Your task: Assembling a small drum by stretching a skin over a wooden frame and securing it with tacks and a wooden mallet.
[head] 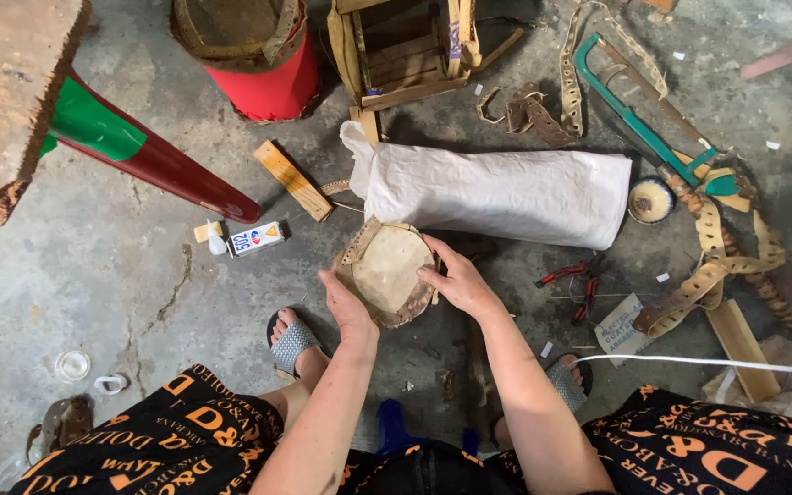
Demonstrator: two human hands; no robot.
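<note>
Both of my hands hold a round, flat woven disc (387,270) of pale brown strips above the concrete floor. My left hand (346,307) grips its lower left rim. On the right rim sits my right hand (456,280), fingers curled over the edge. A small glue packet (257,237) and a little glue bottle (216,244) lie on the floor to the left of the disc.
A stuffed white sack (506,192) lies just beyond the disc. Around it are a red-sided woven basket (254,55), a wooden frame (405,46), a green hacksaw (643,115), red pliers (575,280), woven strips (717,266) and a wooden block (292,180).
</note>
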